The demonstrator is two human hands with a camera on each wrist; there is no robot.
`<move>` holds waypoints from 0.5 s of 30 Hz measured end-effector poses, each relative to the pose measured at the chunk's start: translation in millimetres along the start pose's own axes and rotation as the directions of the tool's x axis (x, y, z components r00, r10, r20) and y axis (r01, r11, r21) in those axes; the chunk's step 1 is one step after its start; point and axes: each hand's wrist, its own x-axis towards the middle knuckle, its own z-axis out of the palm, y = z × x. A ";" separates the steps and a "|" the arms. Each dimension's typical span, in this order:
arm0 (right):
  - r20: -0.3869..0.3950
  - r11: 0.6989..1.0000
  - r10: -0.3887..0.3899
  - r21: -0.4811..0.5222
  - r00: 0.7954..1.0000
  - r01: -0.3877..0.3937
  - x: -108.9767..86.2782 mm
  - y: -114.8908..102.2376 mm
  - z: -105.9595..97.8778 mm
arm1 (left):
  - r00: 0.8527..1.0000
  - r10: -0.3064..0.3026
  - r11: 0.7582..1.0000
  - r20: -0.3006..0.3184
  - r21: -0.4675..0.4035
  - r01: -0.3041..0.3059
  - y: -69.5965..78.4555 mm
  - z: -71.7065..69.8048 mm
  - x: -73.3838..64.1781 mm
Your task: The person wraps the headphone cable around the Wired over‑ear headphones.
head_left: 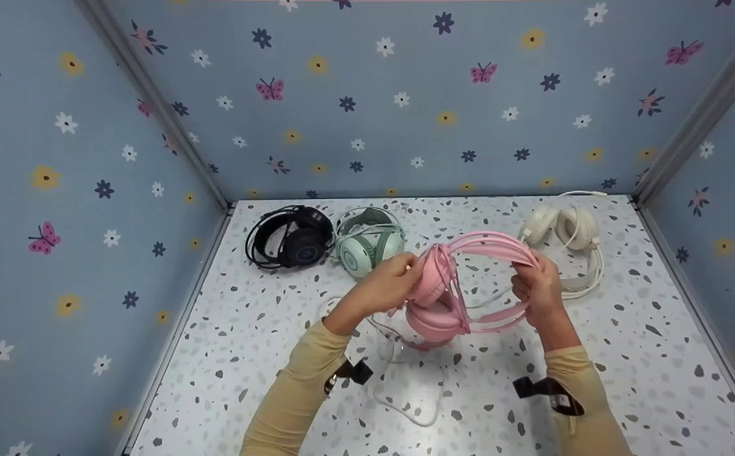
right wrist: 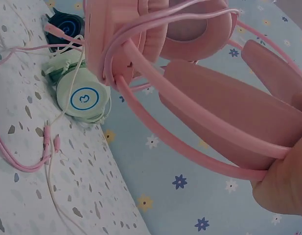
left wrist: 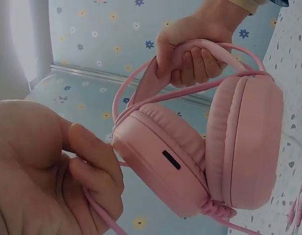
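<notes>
Pink headphones (head_left: 430, 278) are held up over the speckled table, their ear cups to the left and the headband to the right. My right hand (head_left: 539, 288) grips the headband at its top, fingers curled round it. At the ear cups, my left hand (head_left: 386, 282) has its fingers curled on the pink cable (left wrist: 104, 215), as the left wrist view shows. More of that cable is wound around the ear cups and headband. In the right wrist view, pink plugs (right wrist: 47, 134) on the cable hang low beside a white cord.
Black headphones (head_left: 307, 248) and mint green headphones (head_left: 356, 254) lie at the back left of the table. White headphones (head_left: 579, 229) lie at the back right. A white cord (head_left: 427, 423) loops across the front. Flower-patterned walls (head_left: 405, 82) enclose the back and sides.
</notes>
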 end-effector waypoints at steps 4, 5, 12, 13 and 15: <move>-0.139 0.997 -0.036 -0.077 0.990 0.025 -3.2 4.8 7.5 | 0.996 0.031 0.993 -0.078 0.119 -0.021 -0.6 17.2 -15.7; -0.166 0.997 -0.047 -0.072 0.985 0.036 -3.0 6.1 8.9 | 0.994 0.048 0.990 -0.102 0.135 -0.034 -1.8 22.4 -17.7; -0.172 0.965 -0.085 0.231 0.981 0.124 0.0 5.9 8.8 | 0.983 0.098 0.979 -0.153 -0.161 -0.122 -34.5 68.1 -11.9; -0.143 0.952 -0.084 0.282 0.986 0.122 0.0 4.5 8.6 | 0.984 0.105 0.960 -0.143 -0.244 -0.138 -40.9 73.7 -10.7; -0.091 0.929 -0.080 0.353 0.993 0.108 -0.1 1.6 10.0 | 0.985 0.121 0.910 -0.122 -0.383 -0.159 -53.3 82.8 -10.3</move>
